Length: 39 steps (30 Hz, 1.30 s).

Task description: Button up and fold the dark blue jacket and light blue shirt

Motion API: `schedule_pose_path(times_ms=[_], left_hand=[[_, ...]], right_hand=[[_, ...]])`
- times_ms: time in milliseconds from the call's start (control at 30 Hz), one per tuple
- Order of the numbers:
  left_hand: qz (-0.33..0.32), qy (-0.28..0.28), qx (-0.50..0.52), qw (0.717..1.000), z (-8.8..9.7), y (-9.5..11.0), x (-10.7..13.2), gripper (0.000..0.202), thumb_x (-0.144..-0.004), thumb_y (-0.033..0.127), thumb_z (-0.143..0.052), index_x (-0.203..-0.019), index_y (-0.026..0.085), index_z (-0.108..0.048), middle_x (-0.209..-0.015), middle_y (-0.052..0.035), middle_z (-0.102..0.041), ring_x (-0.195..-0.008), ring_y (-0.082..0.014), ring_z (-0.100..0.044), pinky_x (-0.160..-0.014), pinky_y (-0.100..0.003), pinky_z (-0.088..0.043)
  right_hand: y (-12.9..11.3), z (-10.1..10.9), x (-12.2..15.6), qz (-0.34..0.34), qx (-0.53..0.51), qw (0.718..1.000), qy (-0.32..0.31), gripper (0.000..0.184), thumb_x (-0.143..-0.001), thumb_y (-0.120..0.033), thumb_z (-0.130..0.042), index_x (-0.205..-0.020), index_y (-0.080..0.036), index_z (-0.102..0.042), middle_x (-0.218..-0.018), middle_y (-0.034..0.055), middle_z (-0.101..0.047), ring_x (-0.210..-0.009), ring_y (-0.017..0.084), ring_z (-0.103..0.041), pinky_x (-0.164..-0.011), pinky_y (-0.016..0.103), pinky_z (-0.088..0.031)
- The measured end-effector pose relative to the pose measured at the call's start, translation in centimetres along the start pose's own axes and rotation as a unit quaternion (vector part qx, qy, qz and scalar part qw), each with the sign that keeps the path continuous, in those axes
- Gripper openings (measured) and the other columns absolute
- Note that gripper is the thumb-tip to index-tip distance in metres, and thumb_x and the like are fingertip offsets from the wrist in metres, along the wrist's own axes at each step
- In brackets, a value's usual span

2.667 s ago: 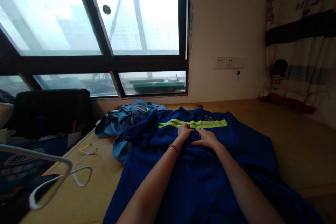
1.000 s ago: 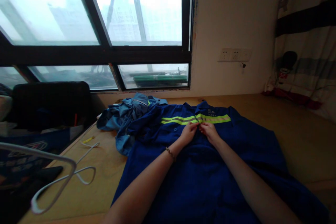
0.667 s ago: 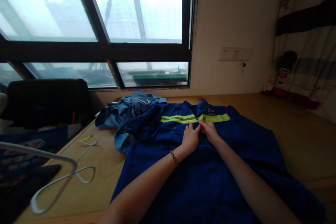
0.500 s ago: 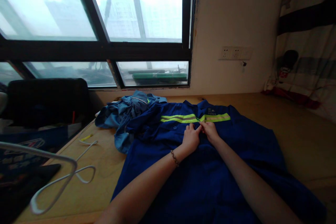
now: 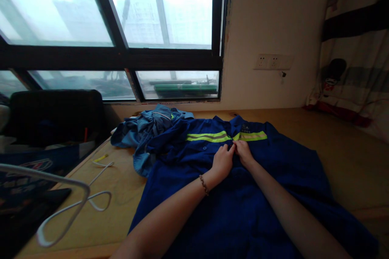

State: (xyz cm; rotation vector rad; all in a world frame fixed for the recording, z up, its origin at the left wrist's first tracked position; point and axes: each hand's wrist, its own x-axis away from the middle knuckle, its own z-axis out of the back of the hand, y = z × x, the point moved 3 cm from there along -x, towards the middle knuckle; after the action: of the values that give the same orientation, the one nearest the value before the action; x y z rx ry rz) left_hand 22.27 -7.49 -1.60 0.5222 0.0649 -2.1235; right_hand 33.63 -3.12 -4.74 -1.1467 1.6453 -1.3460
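Observation:
A dark blue work shirt (image 5: pixel 194 194) with a yellow-green reflective band (image 5: pixel 208 136) across the chest lies spread face up, collar away from me. My left hand (image 5: pixel 223 160) pinches the front edge of the shirt just below the band, its fingers closed. Right beside it, my right hand (image 5: pixel 244 153) grips the same front opening between thumb and finger. The fingertips of both hands meet at the cloth, and whatever small part lies between them is hidden. A braided bracelet (image 5: pixel 204 185) circles my left wrist.
Crumpled lighter blue clothing (image 5: pixel 146 129) lies against the shirt's left sleeve side. A white cable (image 5: pixel 100 200) loops over the wooden tabletop (image 5: pixel 124 188) at the left. Behind stand a black chair back (image 5: pixel 56 109), a window and a wall socket (image 5: pixel 273 62).
Both hands stay at the shirt front with only slight finger movement. My left hand has shifted a little to the right. The shirt lies nearly as before.

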Motion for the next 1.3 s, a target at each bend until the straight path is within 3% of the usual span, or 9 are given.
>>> schedule_pose_path(times_ms=[300, 600, 933, 1033, 1133, 1233, 1300], left_hand=[[-0.064, 0.001, -0.043, 0.997, 0.2, 1.0, 0.3, 0.044, -0.08, 0.011, -0.04, -0.124, 0.017, -0.038, -0.091, -0.0073, -0.055, -0.079, -0.0173, -0.051, -0.07, -0.028, -0.043], [-0.063, 0.002, -0.074, 0.995, 0.3, 1.4, 0.4, 0.041, -0.082, 0.013, -0.04, -0.123, 0.017, -0.038, -0.091, -0.0094, -0.056, -0.075, -0.017, -0.055, -0.064, -0.027, -0.043], [-0.047, -0.004, -0.065, 0.997, -0.2, 1.3, 0.4, 0.043, -0.083, 0.011, -0.036, -0.125, 0.013, -0.034, -0.084, -0.0091, -0.059, -0.074, -0.0171, -0.057, -0.066, -0.027, -0.043], [0.011, -0.003, -0.033, 0.999, -0.4, 1.1, 0.3, 0.044, -0.083, 0.011, -0.033, -0.126, 0.007, -0.03, -0.087, -0.012, -0.06, -0.079, -0.0183, -0.057, -0.07, -0.029, -0.043], [0.08, -0.013, 0.0, 0.997, -0.6, 0.1, -0.1, 0.041, -0.084, 0.019, -0.033, -0.122, 0.001, -0.034, -0.1, -0.0186, -0.057, -0.095, -0.0225, -0.053, -0.079, -0.034, -0.041], [0.091, -0.054, 0.023, 0.994, -0.7, -1.9, -0.7, 0.044, -0.086, 0.034, -0.032, -0.119, 0.007, -0.04, -0.119, -0.0191, -0.047, -0.119, -0.0274, -0.034, -0.092, -0.045, -0.032], [0.086, -0.09, 0.027, 0.992, -0.8, -3.8, -1.1, 0.046, -0.085, 0.042, -0.03, -0.121, 0.015, -0.042, -0.129, -0.0141, -0.041, -0.125, -0.0291, -0.024, -0.096, -0.053, -0.023]], right_hand=[[-0.1, 0.4, -0.1, 0.008, -0.002, 0.999, 0.038, 0.03, -0.051, -0.037, -0.068, -0.048, -0.016, -0.048, -0.041, -0.0049, -0.047, -0.04, 0.008, -0.041, -0.04, 0.021, -0.029], [0.9, 0.6, -1.0, 0.012, 0.0, 0.998, 0.054, 0.025, -0.051, -0.034, -0.065, -0.048, -0.016, -0.048, -0.041, -0.0045, -0.048, -0.043, 0.01, -0.046, -0.044, 0.023, -0.034], [-0.1, 0.1, 0.0, 0.044, -0.012, 0.999, 0.029, 0.033, -0.051, -0.04, -0.068, -0.05, -0.016, -0.045, -0.043, -0.0065, -0.044, -0.042, 0.007, -0.04, -0.042, 0.021, -0.03], [-0.4, -0.1, 0.2, 0.024, -0.036, 0.999, 0.016, 0.032, -0.054, -0.04, -0.067, -0.052, -0.017, -0.044, -0.039, -0.0077, -0.04, -0.035, 0.005, -0.035, -0.036, 0.019, -0.025], [-0.9, 0.7, -0.2, 0.015, -0.047, 0.997, 0.062, 0.029, -0.056, -0.038, -0.066, -0.058, -0.018, -0.046, -0.041, -0.0073, -0.043, -0.033, 0.005, -0.036, -0.033, 0.018, -0.026], [-2.0, 2.0, -0.8, 0.024, -0.082, 0.989, 0.118, 0.025, -0.059, -0.037, -0.065, -0.065, -0.018, -0.049, -0.05, -0.0039, -0.053, -0.041, 0.009, -0.049, -0.038, 0.019, -0.037], [-3.0, 2.3, -1.0, 0.037, -0.117, 0.988, 0.091, 0.023, -0.062, -0.036, -0.064, -0.07, -0.018, -0.051, -0.062, 0.0002, -0.06, -0.056, 0.013, -0.059, -0.049, 0.023, -0.046]])
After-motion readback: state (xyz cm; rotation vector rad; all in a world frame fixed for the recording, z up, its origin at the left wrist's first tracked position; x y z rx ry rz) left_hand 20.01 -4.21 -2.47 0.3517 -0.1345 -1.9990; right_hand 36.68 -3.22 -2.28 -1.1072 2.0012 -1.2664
